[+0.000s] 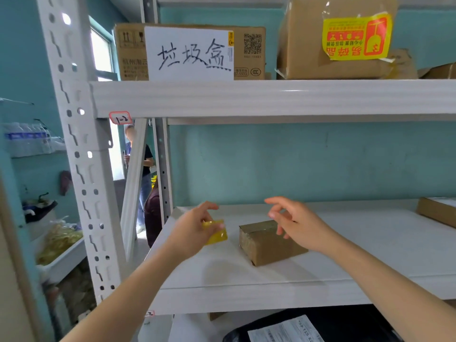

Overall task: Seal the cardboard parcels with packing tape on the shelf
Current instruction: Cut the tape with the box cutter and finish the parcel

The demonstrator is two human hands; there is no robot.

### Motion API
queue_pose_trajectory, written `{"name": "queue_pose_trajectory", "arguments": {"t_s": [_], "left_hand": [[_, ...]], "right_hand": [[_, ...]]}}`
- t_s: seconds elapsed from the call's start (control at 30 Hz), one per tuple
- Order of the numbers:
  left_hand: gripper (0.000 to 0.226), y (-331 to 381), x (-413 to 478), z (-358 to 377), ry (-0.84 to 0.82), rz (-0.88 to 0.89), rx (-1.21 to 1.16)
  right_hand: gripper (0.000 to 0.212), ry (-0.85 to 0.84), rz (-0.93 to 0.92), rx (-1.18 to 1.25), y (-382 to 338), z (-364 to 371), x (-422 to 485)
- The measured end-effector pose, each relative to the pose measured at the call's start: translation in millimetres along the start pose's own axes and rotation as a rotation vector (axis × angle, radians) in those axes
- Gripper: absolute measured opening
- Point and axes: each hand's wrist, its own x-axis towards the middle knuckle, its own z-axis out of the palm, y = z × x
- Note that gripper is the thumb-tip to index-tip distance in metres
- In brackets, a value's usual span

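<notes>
A small cardboard parcel [267, 245] lies on the white shelf [345, 262], with clear tape across its top and left end. My left hand [195, 228] grips a yellow roll of packing tape [217, 234] just left of the parcel, slightly above the shelf. My right hand [296, 223] hovers over the parcel's right rear corner with fingers spread and relaxed, holding nothing. I cannot tell whether a strip of tape runs between the roll and the parcel.
Another cardboard box [438, 211] sits at the shelf's far right. The upper shelf [271, 97] carries large cartons, one with a handwritten white sign [190, 54]. A grey upright post [81, 154] stands at left. A person [145, 169] stands behind the rack.
</notes>
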Motion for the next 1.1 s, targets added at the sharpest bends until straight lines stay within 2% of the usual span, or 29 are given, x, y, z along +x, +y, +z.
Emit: {"name": "queue_pose_trajectory", "arguments": {"t_s": [0.23, 0.4, 0.5, 0.63, 0.73, 0.9, 1.1], "left_hand": [[0.051, -7.5, -14.8, 18.2, -0.205, 0.028, 0.076], [0.056, -12.0, -20.3, 20.8, -0.266, -0.018, 0.070], [0.046, -10.4, -24.7, 13.3, -0.209, -0.075, -0.034], [0.024, 0.1, -20.4, -5.4, -0.001, -0.126, -0.218], [0.017, 16.3, -11.6, -21.1, 0.092, -0.126, -0.413], [0.007, 69.1, -8.8, -20.8, 0.061, 0.005, -0.590], [0.019, 128.3, 1.1, 21.3, -0.046, 0.069, -0.743]], "right_hand": [[0.026, -0.033, 0.060, 0.058, 2.6, 10.3, 6.5], [0.021, 0.047, 0.155, 0.284, 0.2, 15.8, 9.0], [0.017, 0.113, 0.215, 0.357, -4.2, 14.8, 7.3], [0.017, 0.183, 0.286, 0.436, -14.2, 7.9, 0.2], [0.018, 0.241, 0.331, 0.490, -23.3, -2.1, -9.9], [0.013, 0.379, 0.352, 0.572, -36.7, -29.5, -33.8], [0.018, 0.539, 0.363, 0.447, -40.8, -89.4, -79.4]]}}
